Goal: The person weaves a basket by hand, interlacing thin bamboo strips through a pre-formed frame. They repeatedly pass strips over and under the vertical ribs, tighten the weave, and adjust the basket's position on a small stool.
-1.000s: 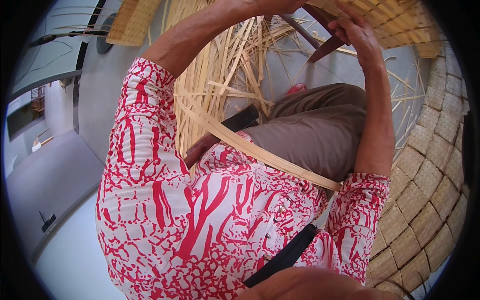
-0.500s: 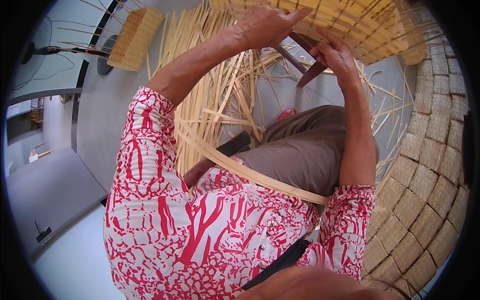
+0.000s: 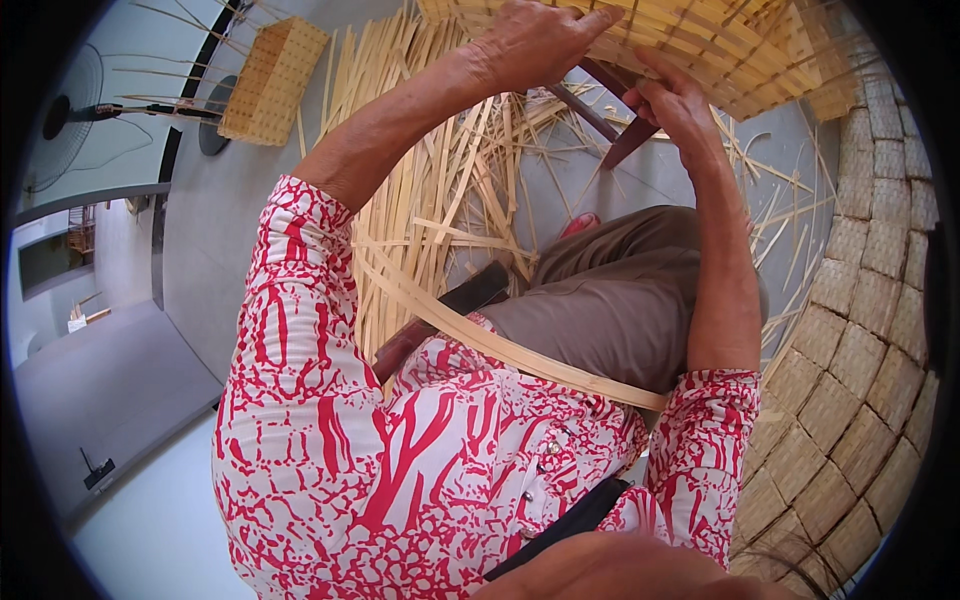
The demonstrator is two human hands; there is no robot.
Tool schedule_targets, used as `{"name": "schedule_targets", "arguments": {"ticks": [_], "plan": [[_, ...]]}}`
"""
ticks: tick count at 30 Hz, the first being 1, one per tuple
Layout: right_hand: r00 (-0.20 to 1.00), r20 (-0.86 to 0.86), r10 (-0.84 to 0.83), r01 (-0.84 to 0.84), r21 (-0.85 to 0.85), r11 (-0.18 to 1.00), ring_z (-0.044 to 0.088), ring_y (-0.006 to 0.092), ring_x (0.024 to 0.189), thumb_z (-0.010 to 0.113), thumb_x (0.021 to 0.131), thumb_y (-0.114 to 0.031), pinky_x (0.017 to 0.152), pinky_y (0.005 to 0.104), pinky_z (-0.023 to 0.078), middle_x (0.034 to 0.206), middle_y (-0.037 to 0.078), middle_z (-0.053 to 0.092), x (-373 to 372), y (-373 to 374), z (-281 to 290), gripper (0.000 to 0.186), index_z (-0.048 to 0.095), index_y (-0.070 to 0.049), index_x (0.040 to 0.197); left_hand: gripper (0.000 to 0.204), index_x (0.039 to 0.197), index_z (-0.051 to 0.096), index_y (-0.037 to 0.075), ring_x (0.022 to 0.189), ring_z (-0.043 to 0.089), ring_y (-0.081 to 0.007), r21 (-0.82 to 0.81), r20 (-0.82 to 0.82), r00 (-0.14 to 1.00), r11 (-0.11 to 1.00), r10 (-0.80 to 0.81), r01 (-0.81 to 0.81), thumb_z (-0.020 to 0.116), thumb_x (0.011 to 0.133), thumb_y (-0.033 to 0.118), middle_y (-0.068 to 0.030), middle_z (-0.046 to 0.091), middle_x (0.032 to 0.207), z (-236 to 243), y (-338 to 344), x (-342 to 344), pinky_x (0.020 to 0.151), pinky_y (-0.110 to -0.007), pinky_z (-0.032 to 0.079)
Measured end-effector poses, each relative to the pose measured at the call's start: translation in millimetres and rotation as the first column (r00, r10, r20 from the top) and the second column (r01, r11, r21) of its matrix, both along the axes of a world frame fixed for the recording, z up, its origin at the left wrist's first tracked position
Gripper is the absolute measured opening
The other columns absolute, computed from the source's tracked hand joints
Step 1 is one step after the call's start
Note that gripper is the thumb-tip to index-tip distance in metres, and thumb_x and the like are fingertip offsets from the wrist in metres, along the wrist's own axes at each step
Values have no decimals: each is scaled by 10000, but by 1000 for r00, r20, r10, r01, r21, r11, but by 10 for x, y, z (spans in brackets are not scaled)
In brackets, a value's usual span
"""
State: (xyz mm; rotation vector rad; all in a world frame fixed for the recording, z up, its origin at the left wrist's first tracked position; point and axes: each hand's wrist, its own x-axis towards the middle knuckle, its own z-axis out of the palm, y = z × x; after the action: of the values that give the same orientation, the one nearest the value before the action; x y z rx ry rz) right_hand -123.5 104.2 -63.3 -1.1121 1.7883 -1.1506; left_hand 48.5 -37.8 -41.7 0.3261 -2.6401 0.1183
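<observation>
A partly woven bamboo basket [image 3: 740,62], pale yellow with darker cross strips, fills the top right and runs out of view. At its near left edge my left hand [image 3: 535,48] is closed, fingers bent against the weave. Below the same edge, my right hand [image 3: 675,108] has its fingers curled and a fingertip raised to the weave; the grip is partly hidden. Underneath the basket shows a dark red wooden stand leg [image 3: 630,143]. Across my lap lies a flat bamboo strip [image 3: 500,342].
Loose bamboo strips [image 3: 420,180] cover the floor ahead and to the left. A second small basket [image 3: 270,82] with long unwoven ends stands at the upper left, near a fan [image 3: 60,118]. Stacked woven blocks [image 3: 850,370] line the right side.
The basket sits slightly higher in view, its lower edge shifted up a little. Both hands stay at its edge, nearly unmoved, and the whole view has shifted slightly.
</observation>
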Motion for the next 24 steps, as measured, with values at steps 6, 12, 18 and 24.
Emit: {"name": "schedule_targets", "arguments": {"ticks": [6, 12, 18, 24], "plan": [[1000, 0, -15, 15, -35, 999, 576, 102, 717, 507, 904, -149, 723, 265, 494, 840, 78, 718, 0, -8, 2, 528, 511, -12, 1414, 531, 1348, 522, 37, 586, 676, -292, -25, -17, 1000, 1000, -11, 10, 609, 844, 179, -123, 669, 730, -4, -25, -8, 517, -434, 530], [1000, -6, -28, 28, -39, 999, 576, 101, 713, 494, 881, -132, 729, 264, 494, 845, 86, 721, 5, 16, 33, 545, 514, -9, 1412, 503, 1338, 525, 41, 583, 676, -281, -74, -2, 1000, 997, -12, 12, 602, 867, 199, -115, 668, 725, 0, -19, -19, 504, -418, 522], [1000, 9, -26, 26, -43, 999, 572, 99, 708, 503, 867, -128, 729, 265, 495, 849, 89, 722, 18, 0, 12, 559, 512, -7, 1413, 505, 1343, 512, 37, 579, 672, -290, -66, 5, 1000, 998, -24, 24, 601, 871, 192, -118, 663, 707, 48, 8, 39, 506, -428, 519], [1000, -3, -9, 9, -31, 999, 566, 48, 748, 521, 936, -145, 782, 209, 510, 895, 26, 703, -41, -7, -44, 505, 514, -97, 1439, 518, 1355, 501, 39, 607, 675, -314, -3, 66, 998, 1000, 15, -15, 601, 862, 166, -119, 660, 710, 102, 56, 17, 542, -440, 524]]}}
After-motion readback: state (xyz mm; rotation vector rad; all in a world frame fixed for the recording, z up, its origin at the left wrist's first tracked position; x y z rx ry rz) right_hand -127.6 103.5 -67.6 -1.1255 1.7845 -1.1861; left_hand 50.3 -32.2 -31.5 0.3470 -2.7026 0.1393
